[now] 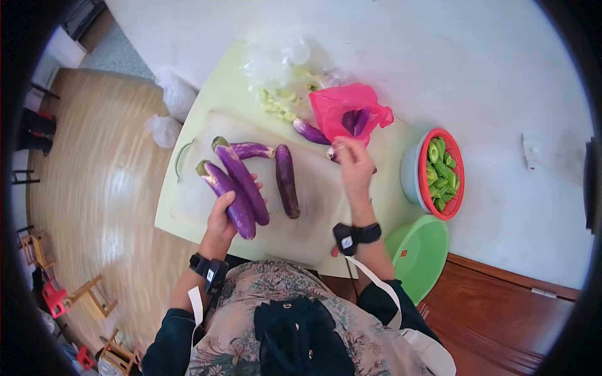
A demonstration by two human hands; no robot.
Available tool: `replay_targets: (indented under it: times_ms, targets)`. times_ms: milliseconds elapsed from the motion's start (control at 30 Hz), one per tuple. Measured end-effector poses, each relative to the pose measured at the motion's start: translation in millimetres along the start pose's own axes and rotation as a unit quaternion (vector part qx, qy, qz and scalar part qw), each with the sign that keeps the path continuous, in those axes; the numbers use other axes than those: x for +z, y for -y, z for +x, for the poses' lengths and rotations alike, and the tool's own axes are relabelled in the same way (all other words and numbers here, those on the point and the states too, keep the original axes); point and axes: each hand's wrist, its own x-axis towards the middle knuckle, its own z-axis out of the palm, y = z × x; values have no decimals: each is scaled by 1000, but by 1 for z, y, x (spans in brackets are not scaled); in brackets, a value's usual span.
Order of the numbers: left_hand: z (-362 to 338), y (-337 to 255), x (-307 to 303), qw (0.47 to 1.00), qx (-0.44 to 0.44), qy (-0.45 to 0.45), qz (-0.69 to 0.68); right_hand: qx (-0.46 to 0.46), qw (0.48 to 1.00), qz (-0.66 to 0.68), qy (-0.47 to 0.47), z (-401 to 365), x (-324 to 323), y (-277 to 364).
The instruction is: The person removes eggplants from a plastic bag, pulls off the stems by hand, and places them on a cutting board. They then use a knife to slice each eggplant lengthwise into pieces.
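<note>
Over the near left part of the cutting board (195,202) on the table (395,145), the left hand (221,216) reaches forward, fingers wrapped around two eggplants (241,188) held side by side, their long axes slanting from green stems at the far left to blunt tips toward the near edge. Toward the far right edge, just before the pink bag (332,106), the right hand (355,166) stretches out, fingers curled over a small eggplant (330,154), mostly hidden, so its direction cannot be told

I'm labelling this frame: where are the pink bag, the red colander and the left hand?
pink bag (329,108): head view, left side.
red colander (463,180): head view, right rim.
left hand (221,218): head view, middle of hand.
</note>
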Motion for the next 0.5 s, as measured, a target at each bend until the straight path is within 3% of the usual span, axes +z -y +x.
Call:
replay_targets:
  times_ms: [67, 167, 233, 267, 367, 500]
  targets:
    - [-2, -6, 3, 1000, -6, 13, 5, -66, 988, -129, -50, 38, -25, -17]
    - [-2, -8, 8, 1000, -12, 22, 13, -3, 984, -179, -13, 78, -49, -58]
    - [-3, -12, 15, 999, -16, 20, 20, -86, 922, -376, 35, 97, -55, -108]
    - [-2, -13, 18, 999, -16, 19, 22, -86, 923, -374, 35, 103, -55, -110]
    - [-2, -16, 24, 999, -14, 28, 36, -24, 914, -393, 103, 118, -48, -108]
    - [-5, -17, 32, 999, -12, 1, 51, 71, 860, -477, 163, 123, -27, -94]
